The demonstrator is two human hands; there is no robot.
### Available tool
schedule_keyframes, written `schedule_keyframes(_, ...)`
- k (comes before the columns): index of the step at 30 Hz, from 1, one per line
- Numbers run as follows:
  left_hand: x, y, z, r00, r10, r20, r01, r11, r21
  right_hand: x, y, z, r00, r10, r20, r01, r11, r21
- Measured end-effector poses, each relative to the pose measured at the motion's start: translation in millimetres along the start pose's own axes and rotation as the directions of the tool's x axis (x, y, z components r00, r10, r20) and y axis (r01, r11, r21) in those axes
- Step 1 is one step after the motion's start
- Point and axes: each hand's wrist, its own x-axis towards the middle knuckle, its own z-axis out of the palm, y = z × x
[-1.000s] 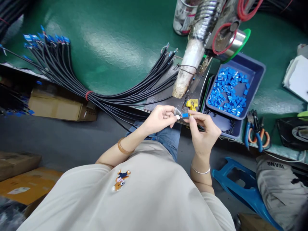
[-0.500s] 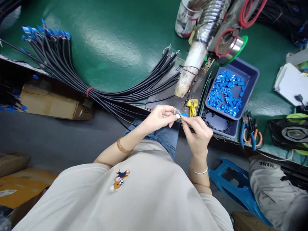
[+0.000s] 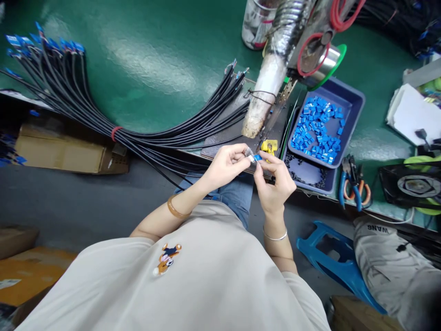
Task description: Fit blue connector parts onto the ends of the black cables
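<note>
My left hand (image 3: 225, 165) is closed in a pinch on the end of a thin black cable, just below the bench edge. My right hand (image 3: 274, 184) is closed too, its fingertips pinching a small blue part (image 3: 257, 157) held against that cable end. The two hands meet in front of a small yellow clamp (image 3: 268, 147). A bundle of black cables (image 3: 138, 133), tied with a red band, fans across the green bench (image 3: 155, 59); several far ends carry blue parts.
A dark blue tray (image 3: 351, 99) of blue parts sits right of the hands, above a tray of small black parts (image 3: 306, 170). A foil-wrapped tool (image 3: 272, 78) hangs over the bench. Blue-handled pliers (image 3: 351, 186), a blue stool (image 3: 330, 257) and cardboard boxes (image 3: 62, 154) lie around.
My right hand has moved left and up, bringing the blue part onto the cable end held by my left hand. The view has shifted slightly.
</note>
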Motion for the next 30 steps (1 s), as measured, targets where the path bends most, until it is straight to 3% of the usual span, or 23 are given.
schedule_keyframes(8, 6, 9, 2.2, 1.0, 0.002, -0.029, -0.002, 1.0, 0.011, 7, 0, 2, 0.999, 0.038, -0.012, -0.037, 0.999, 0.026)
schedule_keyframes(20, 3, 5, -1.2, 0.998, -0.055, 0.022, 0.054, 0.998, 0.04, 3, 1, -3, 0.997, -0.06, 0.053, 0.062, 0.998, -0.027)
schedule_keyframes(27, -2, 15, -2.5, 0.99, -0.12, 0.077, 0.124, 0.992, -0.037, 3, -1, -8, 0.995, 0.092, 0.043, -0.095, 0.993, 0.064)
schedule_keyframes(30, -3, 18, -4.4, 0.982, -0.155, 0.105, 0.162, 0.985, -0.059, 4, -2, -9, 0.993, 0.095, 0.072, -0.1, 0.993, 0.068)
